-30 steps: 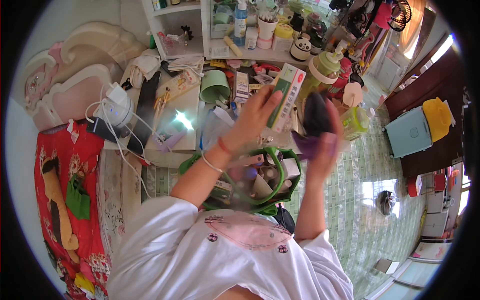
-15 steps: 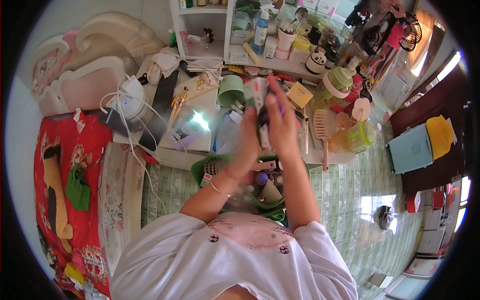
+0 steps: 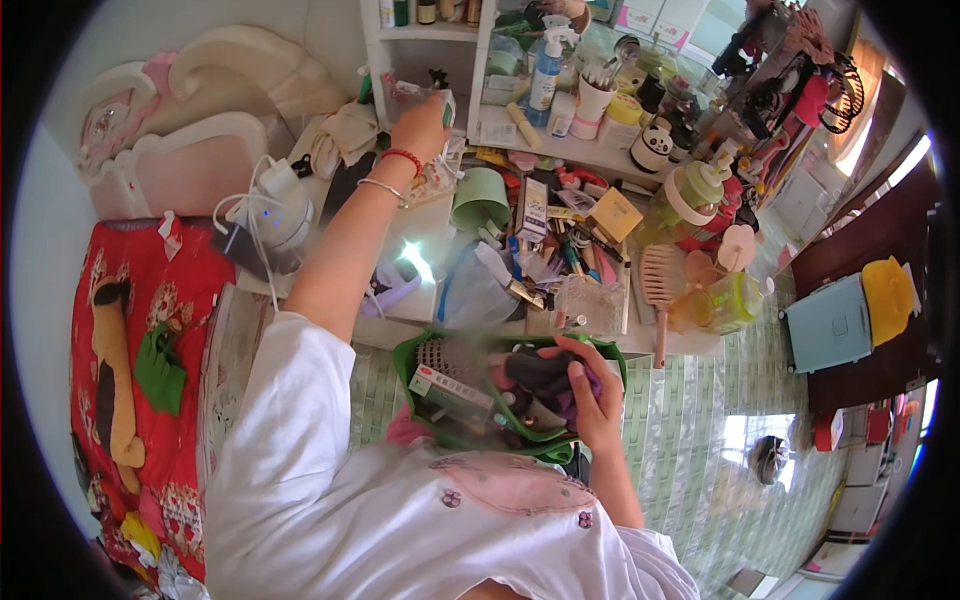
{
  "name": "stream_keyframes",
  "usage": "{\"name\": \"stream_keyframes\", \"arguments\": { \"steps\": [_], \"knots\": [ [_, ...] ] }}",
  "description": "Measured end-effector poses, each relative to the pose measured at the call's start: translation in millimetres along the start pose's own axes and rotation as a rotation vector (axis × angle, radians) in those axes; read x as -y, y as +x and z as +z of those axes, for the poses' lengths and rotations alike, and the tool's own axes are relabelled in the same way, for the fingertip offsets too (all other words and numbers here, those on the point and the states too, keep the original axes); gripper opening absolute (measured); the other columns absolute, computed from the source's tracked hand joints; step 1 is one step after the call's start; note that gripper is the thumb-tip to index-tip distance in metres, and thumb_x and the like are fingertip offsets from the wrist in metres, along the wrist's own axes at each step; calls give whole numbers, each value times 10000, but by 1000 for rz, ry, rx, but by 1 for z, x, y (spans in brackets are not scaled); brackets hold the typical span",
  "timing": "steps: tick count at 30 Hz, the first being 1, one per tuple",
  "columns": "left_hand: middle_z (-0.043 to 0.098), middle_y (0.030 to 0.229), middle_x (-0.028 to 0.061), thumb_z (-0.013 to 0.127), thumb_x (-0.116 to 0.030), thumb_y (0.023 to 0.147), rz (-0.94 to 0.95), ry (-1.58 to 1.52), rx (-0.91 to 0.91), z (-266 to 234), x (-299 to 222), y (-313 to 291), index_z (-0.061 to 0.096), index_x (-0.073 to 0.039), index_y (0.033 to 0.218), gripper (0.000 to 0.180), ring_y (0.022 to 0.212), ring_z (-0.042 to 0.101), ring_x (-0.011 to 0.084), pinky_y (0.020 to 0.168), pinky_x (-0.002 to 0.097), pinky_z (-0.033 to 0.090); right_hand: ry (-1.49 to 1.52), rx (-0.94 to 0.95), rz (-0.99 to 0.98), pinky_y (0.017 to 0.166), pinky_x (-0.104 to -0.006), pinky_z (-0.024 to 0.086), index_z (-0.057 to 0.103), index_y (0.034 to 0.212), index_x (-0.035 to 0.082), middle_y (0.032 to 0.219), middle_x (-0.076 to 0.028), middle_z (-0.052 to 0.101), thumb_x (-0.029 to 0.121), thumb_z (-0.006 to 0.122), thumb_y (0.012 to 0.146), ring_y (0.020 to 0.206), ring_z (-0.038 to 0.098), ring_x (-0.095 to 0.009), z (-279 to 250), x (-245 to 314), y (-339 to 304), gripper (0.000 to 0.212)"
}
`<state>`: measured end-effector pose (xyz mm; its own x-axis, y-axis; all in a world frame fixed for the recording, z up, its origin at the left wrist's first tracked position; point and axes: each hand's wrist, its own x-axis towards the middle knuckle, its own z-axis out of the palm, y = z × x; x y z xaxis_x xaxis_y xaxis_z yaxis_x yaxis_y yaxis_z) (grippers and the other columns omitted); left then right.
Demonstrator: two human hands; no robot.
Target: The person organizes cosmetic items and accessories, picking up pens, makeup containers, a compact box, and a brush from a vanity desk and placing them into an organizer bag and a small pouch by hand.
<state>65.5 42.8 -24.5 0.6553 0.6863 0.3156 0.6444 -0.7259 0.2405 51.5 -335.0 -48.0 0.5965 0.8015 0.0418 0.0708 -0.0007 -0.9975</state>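
My left hand reaches to the back, at the mouth of a white shelf compartment. Its fingers are closed on a small white-and-green box, mostly covered by the hand. Down near my body, my right hand curls around a soft-looking dark bundle, black and purple, just over the green basket. What kind of thing the bundle is, I cannot make out. A long white carton lies tilted in the basket's left part, among blurred items.
Cosmetics and a purple-and-white box crowd the dressing table beside a green cup. A hairbrush and green bottle stand at the right. White cables hang at the left, near the red bed.
My hands were together above the table around a box and something purple. They have parted: the left carried a box up to the shelf, the right lowered the dark bundle to the basket.
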Motion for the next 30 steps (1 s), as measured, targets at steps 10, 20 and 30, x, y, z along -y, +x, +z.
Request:
{"name": "stream_keyframes", "arguments": {
  "steps": [10, 20, 30],
  "knots": [
    [561, 876, 177, 577, -137, 698, 111, -81, -74, 37, 5, 34, 558, -63, 924, 238, 829, 545, 327, 698, 410, 451, 42, -241, 39, 748, -252, 429, 478, 1037, -37, 907, -134, 575, 135, 404, 863, 819, 548, -159, -31, -25, -33, 255],
    [572, 902, 173, 602, -107, 643, 7, -146, -14, 48, 8, 29, 585, -64, 893, 254, 811, 550, 327, 735, 394, 438, 13, -255, 94, 753, -242, 422, 481, 1033, -37, 899, -123, 581, 109, 405, 858, 819, 544, -142, -34, -31, -32, 240],
    [573, 885, 200, 589, -125, 663, 74, -326, -149, 54, 11, 28, 549, -11, 975, 334, 846, 542, 327, 736, 379, 432, 43, -214, 135, 538, -144, 344, 498, 1026, -13, 899, -41, 581, 53, 407, 846, 604, 414, -15, -22, -35, -32, 213]
  ]
}}
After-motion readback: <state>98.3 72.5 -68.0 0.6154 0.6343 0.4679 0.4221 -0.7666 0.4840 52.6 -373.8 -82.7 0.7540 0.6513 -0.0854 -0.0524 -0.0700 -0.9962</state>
